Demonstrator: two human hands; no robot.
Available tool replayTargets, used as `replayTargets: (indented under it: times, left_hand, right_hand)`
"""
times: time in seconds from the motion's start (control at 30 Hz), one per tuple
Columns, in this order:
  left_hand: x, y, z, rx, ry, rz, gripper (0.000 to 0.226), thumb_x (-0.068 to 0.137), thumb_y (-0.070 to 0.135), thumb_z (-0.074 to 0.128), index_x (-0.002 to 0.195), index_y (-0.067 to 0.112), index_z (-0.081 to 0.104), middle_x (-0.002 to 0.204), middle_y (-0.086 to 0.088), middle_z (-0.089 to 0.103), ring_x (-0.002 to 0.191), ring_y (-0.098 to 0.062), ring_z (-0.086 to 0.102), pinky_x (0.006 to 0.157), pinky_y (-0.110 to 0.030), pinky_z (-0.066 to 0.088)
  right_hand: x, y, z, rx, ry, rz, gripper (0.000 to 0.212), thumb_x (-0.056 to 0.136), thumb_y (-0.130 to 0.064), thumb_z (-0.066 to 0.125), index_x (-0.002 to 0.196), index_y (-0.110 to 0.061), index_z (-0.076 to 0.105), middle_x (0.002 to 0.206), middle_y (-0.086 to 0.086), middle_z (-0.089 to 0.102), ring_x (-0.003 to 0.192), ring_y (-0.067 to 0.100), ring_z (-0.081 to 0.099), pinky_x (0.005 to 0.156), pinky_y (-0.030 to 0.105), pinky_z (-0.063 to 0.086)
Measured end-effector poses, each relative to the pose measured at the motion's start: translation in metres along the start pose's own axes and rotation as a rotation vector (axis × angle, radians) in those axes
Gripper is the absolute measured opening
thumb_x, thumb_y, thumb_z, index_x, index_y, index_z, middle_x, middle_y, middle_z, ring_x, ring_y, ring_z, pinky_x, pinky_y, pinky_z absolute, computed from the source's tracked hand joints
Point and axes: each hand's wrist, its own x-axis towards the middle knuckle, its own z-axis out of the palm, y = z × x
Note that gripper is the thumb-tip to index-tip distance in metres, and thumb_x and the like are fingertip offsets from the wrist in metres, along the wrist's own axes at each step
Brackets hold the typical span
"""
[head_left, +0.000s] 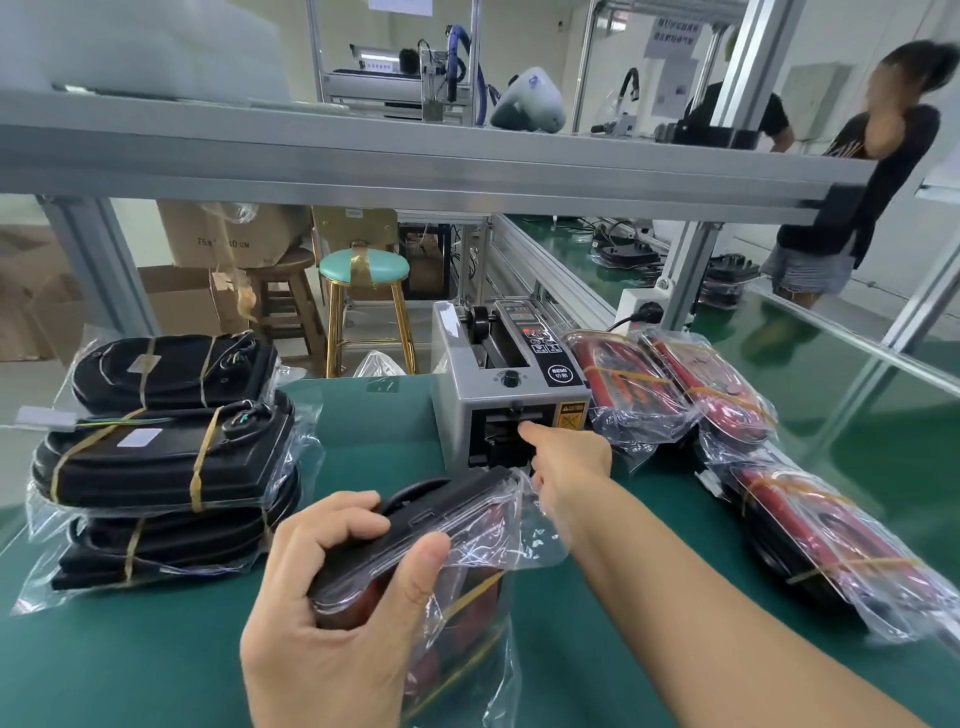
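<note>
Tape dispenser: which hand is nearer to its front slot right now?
Right. The right hand reaches to the front slot of the tape dispenser, fingertip at it. The left hand is lower, nearer the camera, gripping the bagged part, apart from the dispenser.

The right hand (571, 462) hides its own thumb and lower fingers at the mouth of the tape dispenser (457, 395), the bag (467, 582) in the left hand (337, 603) runs off the bottom edge, and the dispenser's labels (560, 375) are too small to read.
</note>
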Motion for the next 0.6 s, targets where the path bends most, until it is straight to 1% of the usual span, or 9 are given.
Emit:
replayTargets:
  times: [0.1, 0.2, 0.23, 0.3, 0.33, 0.37, 0.47, 0.53, 0.6]
  left_hand:
    - [0.0, 0.0, 0.0, -0.006, -0.005, 0.012, 0.028, 0.063, 0.048, 0.075, 0.075, 0.027, 0.062, 0.097, 0.002, 0.068, 0.088, -0.014, 0.063, 0.076, -0.01, 0.046]
    - [-0.002, 0.0, 0.0, -0.019, -0.015, 0.012, 0.028, 0.061, 0.045, 0.075, 0.075, 0.024, 0.062, 0.096, 0.002, 0.067, 0.089, -0.012, 0.063, 0.077, -0.01, 0.046]
    - [-0.003, 0.0, 0.0, -0.023, -0.034, 0.014, 0.028, 0.06, 0.043, 0.075, 0.075, 0.023, 0.062, 0.095, 0.004, 0.067, 0.09, -0.011, 0.063, 0.077, -0.01, 0.046]
    - [-0.004, 0.001, 0.0, -0.013, -0.079, 0.038, 0.03, 0.059, 0.04, 0.074, 0.076, 0.019, 0.062, 0.095, 0.005, 0.066, 0.089, -0.011, 0.063, 0.077, -0.01, 0.045]
    - [-0.005, 0.001, 0.0, 0.002, -0.098, 0.053, 0.031, 0.059, 0.04, 0.074, 0.077, 0.017, 0.063, 0.095, 0.004, 0.066, 0.088, -0.011, 0.063, 0.077, -0.01, 0.045]
    - [-0.006, 0.001, 0.001, 0.022, -0.114, 0.066, 0.032, 0.059, 0.04, 0.074, 0.077, 0.016, 0.063, 0.095, 0.003, 0.066, 0.089, -0.011, 0.063, 0.077, -0.009, 0.045]
    - [-0.006, 0.003, 0.005, 0.081, -0.15, 0.111, 0.032, 0.061, 0.042, 0.073, 0.078, 0.017, 0.063, 0.097, 0.001, 0.065, 0.091, -0.01, 0.062, 0.078, -0.008, 0.043]
    - [-0.006, 0.004, 0.007, 0.133, -0.175, 0.148, 0.032, 0.062, 0.043, 0.072, 0.08, 0.018, 0.063, 0.096, 0.003, 0.064, 0.09, -0.011, 0.061, 0.079, -0.01, 0.043]
    - [-0.007, 0.006, 0.007, 0.186, -0.19, 0.18, 0.031, 0.064, 0.044, 0.072, 0.081, 0.02, 0.063, 0.096, 0.007, 0.063, 0.089, -0.014, 0.06, 0.079, -0.015, 0.044]
  right_hand:
    - [0.004, -0.001, 0.007, 0.09, -0.069, 0.067, 0.014, 0.089, -0.01, 0.06, 0.096, -0.006, 0.049, 0.074, 0.006, 0.048, 0.053, 0.014, 0.034, 0.042, 0.023, 0.035]
    - [0.006, 0.005, 0.007, 0.132, -0.007, 0.064, 0.027, 0.079, -0.005, 0.071, 0.095, -0.006, 0.049, 0.075, 0.009, 0.051, 0.057, 0.017, 0.045, 0.053, 0.027, 0.051]
    - [0.004, 0.005, 0.005, 0.131, -0.046, 0.067, 0.021, 0.08, -0.005, 0.07, 0.086, -0.008, 0.05, 0.067, 0.006, 0.05, 0.052, 0.014, 0.045, 0.05, 0.024, 0.049]
    - [-0.001, 0.001, -0.009, 0.16, -0.2, 0.09, 0.03, 0.084, -0.007, 0.063, 0.066, -0.017, 0.042, 0.047, -0.004, 0.035, 0.038, 0.007, 0.027, 0.035, 0.016, 0.026]
    - [-0.004, -0.002, -0.018, 0.188, -0.275, 0.1, 0.033, 0.086, -0.008, 0.061, 0.063, -0.02, 0.04, 0.043, -0.008, 0.03, 0.036, 0.005, 0.022, 0.035, 0.015, 0.02]
    - [-0.008, -0.006, -0.026, 0.211, -0.339, 0.101, 0.032, 0.087, -0.01, 0.06, 0.063, -0.021, 0.041, 0.043, -0.008, 0.03, 0.037, 0.004, 0.023, 0.037, 0.015, 0.021]
    - [-0.034, -0.021, -0.052, 0.16, -0.517, 0.005, 0.018, 0.077, -0.022, 0.07, 0.07, -0.023, 0.053, 0.054, -0.01, 0.044, 0.05, 0.004, 0.037, 0.055, 0.019, 0.03]
    - [-0.058, -0.028, -0.063, 0.084, -0.619, -0.081, 0.022, 0.055, -0.033, 0.078, 0.071, -0.025, 0.065, 0.069, -0.01, 0.06, 0.066, 0.005, 0.053, 0.069, 0.024, 0.036]
    - [-0.079, -0.03, -0.069, 0.009, -0.666, -0.138, 0.025, 0.043, -0.036, 0.08, 0.065, -0.025, 0.074, 0.082, -0.01, 0.067, 0.081, 0.007, 0.059, 0.078, 0.028, 0.04]
